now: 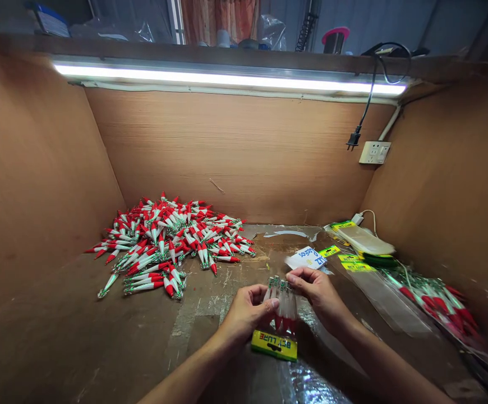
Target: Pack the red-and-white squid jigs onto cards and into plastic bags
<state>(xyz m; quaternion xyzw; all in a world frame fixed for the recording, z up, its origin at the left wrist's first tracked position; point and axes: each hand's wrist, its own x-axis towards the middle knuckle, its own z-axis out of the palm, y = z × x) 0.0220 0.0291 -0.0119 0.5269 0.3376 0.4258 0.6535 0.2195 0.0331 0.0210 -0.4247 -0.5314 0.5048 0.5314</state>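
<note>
A clear plastic bag with several red and white squid lures inside is between my hands, its yellow "BET LURE" header turned towards me and upside down. My left hand is closed on the bag's left side, thumb on top. At the far right corner, by the green hooks, my right hand pinches the bag's end. Just beyond my right hand lies a white card with blue writing. A large heap of loose red and white lures covers the table at the back left.
Flat clear bags with yellow headers are stacked at the back right. Bagged lures lie by the right wall. A black plug hangs near a wall socket, below a lit tube lamp. Wooden panels enclose three sides.
</note>
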